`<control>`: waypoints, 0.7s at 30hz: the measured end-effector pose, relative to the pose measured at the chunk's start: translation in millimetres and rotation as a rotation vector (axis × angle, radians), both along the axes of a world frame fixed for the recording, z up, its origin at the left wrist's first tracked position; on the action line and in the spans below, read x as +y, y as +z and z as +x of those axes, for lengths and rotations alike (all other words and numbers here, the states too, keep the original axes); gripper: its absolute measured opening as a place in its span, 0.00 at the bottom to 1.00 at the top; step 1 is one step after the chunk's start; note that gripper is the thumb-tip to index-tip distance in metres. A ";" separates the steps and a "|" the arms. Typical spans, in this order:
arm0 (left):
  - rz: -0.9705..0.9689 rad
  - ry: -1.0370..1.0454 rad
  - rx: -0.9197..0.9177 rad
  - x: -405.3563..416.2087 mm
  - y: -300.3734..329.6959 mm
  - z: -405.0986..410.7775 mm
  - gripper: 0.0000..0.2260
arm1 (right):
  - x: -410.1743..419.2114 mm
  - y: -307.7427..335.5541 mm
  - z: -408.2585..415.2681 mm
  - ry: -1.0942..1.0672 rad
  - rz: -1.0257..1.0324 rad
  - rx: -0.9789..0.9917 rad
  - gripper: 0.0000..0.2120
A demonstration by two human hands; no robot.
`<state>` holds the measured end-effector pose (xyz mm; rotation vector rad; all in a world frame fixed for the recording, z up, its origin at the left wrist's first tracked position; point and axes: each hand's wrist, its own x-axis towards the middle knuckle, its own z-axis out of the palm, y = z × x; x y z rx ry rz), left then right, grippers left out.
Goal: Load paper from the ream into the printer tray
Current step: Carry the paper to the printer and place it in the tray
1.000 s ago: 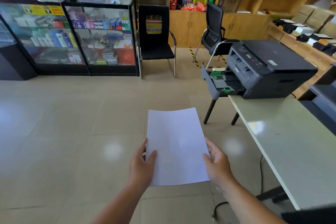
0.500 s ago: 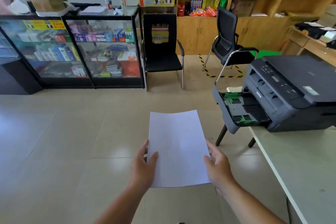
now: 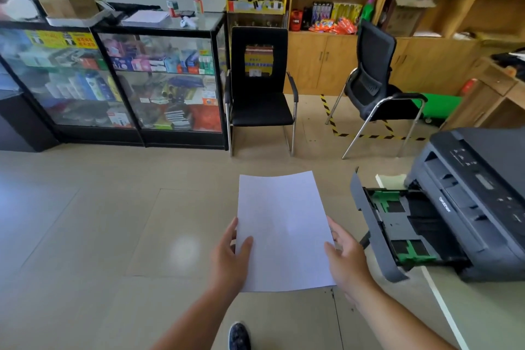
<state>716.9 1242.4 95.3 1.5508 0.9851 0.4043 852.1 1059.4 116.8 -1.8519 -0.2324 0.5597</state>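
A white stack of paper (image 3: 282,230) is held flat in front of me over the floor. My left hand (image 3: 231,257) grips its left edge with the thumb on top. My right hand (image 3: 345,257) holds the right edge. To the right, a dark grey printer (image 3: 483,193) sits on a light table, and its paper tray (image 3: 397,224) is pulled out toward me, with green guides and no paper visible inside. The paper is left of the tray and apart from it. The ream is not in view.
The light table (image 3: 483,315) runs along the right. Two black chairs (image 3: 260,94) (image 3: 375,85) stand ahead on the tiled floor. A glass display cabinet (image 3: 113,79) fills the left, and wooden shelving (image 3: 397,23) the back wall. My shoe (image 3: 239,335) shows below.
I have moved closer to the printer; it and its open tray now appear larger, lower and nearer to the paper. Both hands keep the same grip on the paper.
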 end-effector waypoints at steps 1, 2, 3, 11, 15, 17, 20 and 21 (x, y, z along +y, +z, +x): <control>-0.001 0.000 0.000 12.3 -0.8 11.4 0.24 | 11.5 -2.2 10.6 0.002 -0.001 -0.005 0.28; -0.002 -0.004 -0.001 24.5 -0.7 22.6 0.24 | 22.5 -4.0 20.9 0.000 -0.004 -0.007 0.28; -0.003 -0.012 -0.005 36.5 0.1 33.9 0.24 | 33.4 -4.9 30.5 -0.002 -0.002 -0.006 0.28; -0.008 -0.184 0.036 106.6 -2.6 122.9 0.23 | 80.4 -12.8 95.1 -0.141 0.000 0.023 0.26; -0.009 -0.319 0.065 108.9 -9.9 174.3 0.23 | 68.8 -13.1 122.9 -0.231 -0.010 0.058 0.26; -0.007 -0.384 0.079 103.9 -14.9 202.8 0.23 | 58.0 -16.1 137.9 -0.283 -0.004 0.074 0.27; 0.015 -0.477 0.087 89.8 -22.6 242.6 0.25 | 36.2 -21.8 154.7 -0.381 -0.001 0.092 0.29; 0.016 -0.518 0.081 82.6 -22.8 255.0 0.25 | 28.4 -23.6 158.6 -0.419 0.006 0.104 0.29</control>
